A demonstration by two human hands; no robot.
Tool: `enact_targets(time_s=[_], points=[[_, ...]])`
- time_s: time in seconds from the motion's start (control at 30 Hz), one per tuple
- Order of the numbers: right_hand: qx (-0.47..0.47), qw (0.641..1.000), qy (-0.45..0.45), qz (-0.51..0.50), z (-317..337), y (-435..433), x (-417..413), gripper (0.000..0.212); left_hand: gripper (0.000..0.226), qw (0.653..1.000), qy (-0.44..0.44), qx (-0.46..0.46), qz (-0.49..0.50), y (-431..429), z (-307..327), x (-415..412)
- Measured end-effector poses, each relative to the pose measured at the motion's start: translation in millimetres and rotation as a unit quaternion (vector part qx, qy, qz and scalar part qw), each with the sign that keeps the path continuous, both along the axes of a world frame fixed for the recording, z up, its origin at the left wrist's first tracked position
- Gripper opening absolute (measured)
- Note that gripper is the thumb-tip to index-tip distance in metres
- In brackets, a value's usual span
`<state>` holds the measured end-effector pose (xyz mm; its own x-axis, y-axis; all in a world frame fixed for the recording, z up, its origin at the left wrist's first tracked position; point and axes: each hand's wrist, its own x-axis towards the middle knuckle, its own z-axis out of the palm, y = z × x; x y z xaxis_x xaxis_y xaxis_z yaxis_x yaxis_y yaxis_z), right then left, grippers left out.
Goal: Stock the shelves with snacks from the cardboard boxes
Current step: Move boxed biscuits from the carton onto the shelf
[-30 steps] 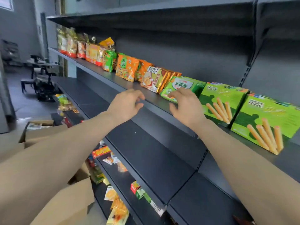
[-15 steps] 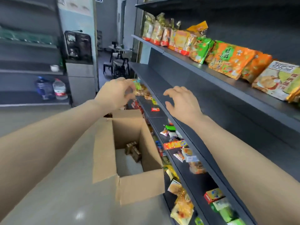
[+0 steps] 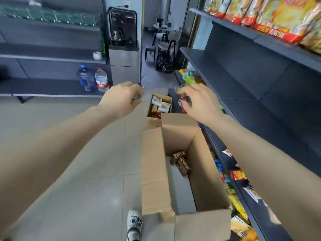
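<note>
Far box [image 3: 153,122] newly visible: biscuit packs [image 3: 161,106]; near box [image 3: 156,164]: brown packets [image 3: 180,161]. Left hand [image 3: 121,99], right hand [image 3: 201,102] slack, empty.

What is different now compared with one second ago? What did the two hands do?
The right hand left the green snack packet on the dark upper shelf. Both hands came away to the left and down; the left hand and the right one now reach out empty towards the large open cardboard box on the floor. The small brown packets inside it lie as before.
</note>
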<state>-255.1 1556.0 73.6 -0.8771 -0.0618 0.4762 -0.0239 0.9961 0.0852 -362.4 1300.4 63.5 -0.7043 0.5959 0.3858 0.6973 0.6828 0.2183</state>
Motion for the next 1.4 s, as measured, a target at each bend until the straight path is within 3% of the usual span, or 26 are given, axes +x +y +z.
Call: enact_targets(time_s=[0.33,0.57,0.73,0.87,1.17,1.4], points=[[-0.027,0.999,-0.022,0.013,-28.1,65.6,-233.5,0.023,0.026,0.999,-0.001,-0.031,-0.022,74.9,-26.7,-233.5],[-0.047,0.995,-0.087,-0.021,-64.5,119.7,-380.0,0.027,0.029,0.994,0.002,-0.084,-0.065,137.2,-54.6,-384.0],[-0.076,0.993,-0.086,-0.040,-99.5,156.4,-527.2,0.030,0.030,0.984,0.032,-0.134,-0.109,181.0,-86.6,-516.4],[-0.114,0.985,-0.117,-0.061,-139.0,175.7,-633.9,0.027,0.031,0.981,-0.003,-0.153,-0.122,219.2,-116.5,-631.5],[-0.154,0.967,-0.137,-0.149,-191.1,267.9,-751.1,0.028,0.034,0.959,-0.091,-0.187,-0.192,338.0,-178.2,-805.5],[-0.242,0.930,-0.178,-0.214,-284.4,358.3,-853.3,0.024,0.036,0.947,-0.144,-0.205,-0.200,430.0,-267.4,-922.0]])
